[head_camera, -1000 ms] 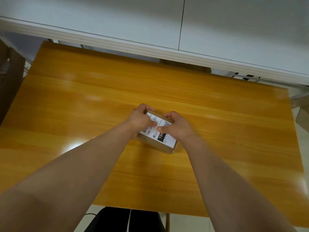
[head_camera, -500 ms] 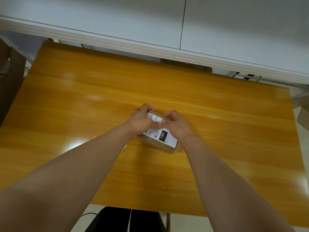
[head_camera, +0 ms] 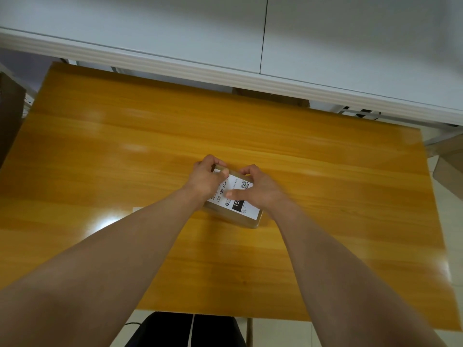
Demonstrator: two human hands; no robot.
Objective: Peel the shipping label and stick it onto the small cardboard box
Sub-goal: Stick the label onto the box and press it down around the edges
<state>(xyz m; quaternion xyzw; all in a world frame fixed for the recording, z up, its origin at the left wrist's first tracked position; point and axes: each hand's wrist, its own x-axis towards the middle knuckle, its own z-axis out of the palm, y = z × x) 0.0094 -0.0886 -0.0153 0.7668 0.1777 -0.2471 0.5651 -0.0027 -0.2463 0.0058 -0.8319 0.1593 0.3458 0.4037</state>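
Since half a second ago, the right hand [head_camera: 260,189] has shifted toward the right side of the box [head_camera: 240,221], uncovering the square code on the label [head_camera: 246,211]. Head view: the box lies flat near the middle of the table [head_camera: 325,196], with the label on its top face. The left hand [head_camera: 204,180] grips the far-left corner with curled fingers. The right hand curls its fingers over the far edge, and its thumb presses flat on the label.

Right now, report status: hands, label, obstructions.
Left hand grips box far corner. Right hand grips box, thumb pressing label. Label lies on box top. Nothing obstructing.
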